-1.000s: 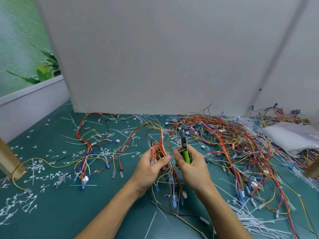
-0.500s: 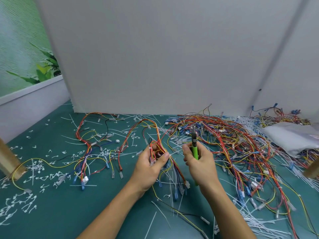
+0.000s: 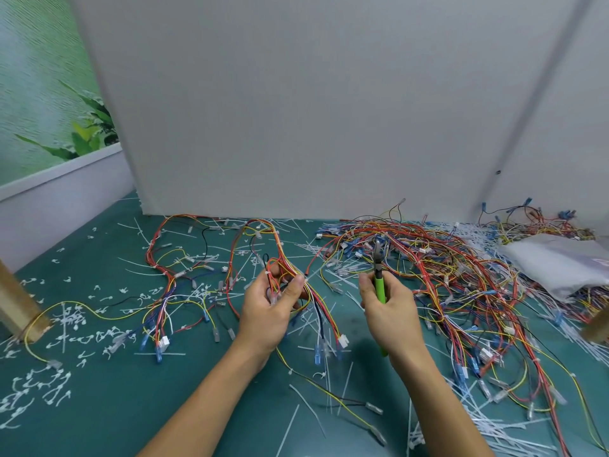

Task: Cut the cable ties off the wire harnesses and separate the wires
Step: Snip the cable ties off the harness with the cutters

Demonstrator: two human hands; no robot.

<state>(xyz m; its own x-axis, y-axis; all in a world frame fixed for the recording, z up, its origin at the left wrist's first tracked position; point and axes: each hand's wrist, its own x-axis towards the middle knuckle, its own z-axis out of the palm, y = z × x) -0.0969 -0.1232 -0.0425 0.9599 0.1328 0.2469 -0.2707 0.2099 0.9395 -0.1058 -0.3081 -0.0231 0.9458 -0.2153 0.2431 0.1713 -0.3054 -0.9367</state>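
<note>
My left hand (image 3: 268, 308) grips a wire harness (image 3: 290, 268) of red, yellow, orange and black wires above the green table; its loop rises behind the fingers and its connector ends (image 3: 342, 341) hang down below. My right hand (image 3: 390, 311) holds green-handled cutters (image 3: 379, 278) upright, jaws pointing up, a hand's width to the right of the harness and not touching it. A large heap of tangled harnesses (image 3: 445, 278) lies to the right. Cut white cable ties (image 3: 66, 384) litter the table.
A second harness (image 3: 164, 291) lies spread out on the left. A grey board (image 3: 296, 110) stands at the back. A white plastic bag (image 3: 557, 262) rests at the right. Wooden posts stand at the left (image 3: 16, 308) and right (image 3: 596, 328) edges.
My two hands have drawn apart: the right hand with the cutters moved right and away from the harness, and the left hand keeps holding the bundle, now slightly higher.
</note>
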